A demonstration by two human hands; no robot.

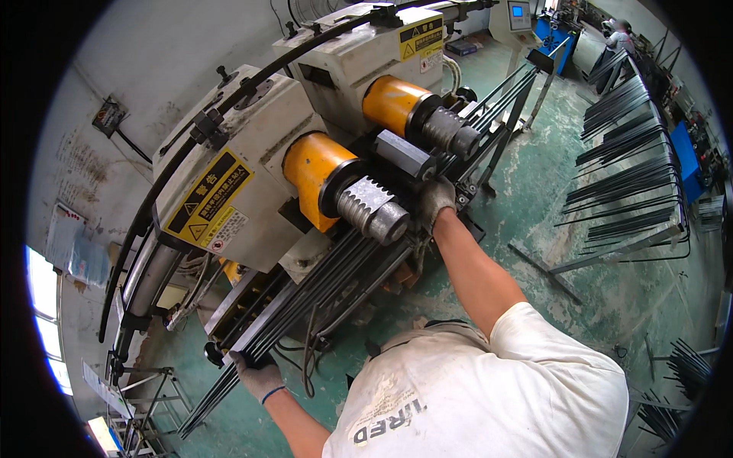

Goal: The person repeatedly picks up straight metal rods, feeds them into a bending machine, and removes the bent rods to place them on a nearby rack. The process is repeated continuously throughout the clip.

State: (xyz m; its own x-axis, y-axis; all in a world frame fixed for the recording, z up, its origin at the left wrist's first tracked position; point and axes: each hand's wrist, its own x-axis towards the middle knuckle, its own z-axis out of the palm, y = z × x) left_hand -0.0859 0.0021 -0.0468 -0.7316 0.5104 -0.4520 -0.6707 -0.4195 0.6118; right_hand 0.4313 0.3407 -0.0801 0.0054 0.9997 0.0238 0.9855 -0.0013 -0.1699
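A bundle of long, thin dark metal rods [340, 267] lies slantwise along the front of a machine, running from the lower left toward the upper right. My left hand [258, 379], in a grey work glove, is closed around the rods near their lower-left end. Farther along, my right hand [437, 202], gloved too, curls over the rods beside a grey metal block [405, 155]; its fingertips are partly hidden. Close to it, a ribbed metal die [372, 210] sticks out of an orange cylinder [314, 172]. A second ribbed die [450, 131] projects from another orange cylinder [395, 105].
Black hoses [294, 53] arch over the pale machine housing [229, 153]. Loose cables [309, 355] hang below the rods. A rack [679, 221] with many dark rods stands at the right on the green floor. Another person [618, 34] is in the far background, near a control box [513, 21].
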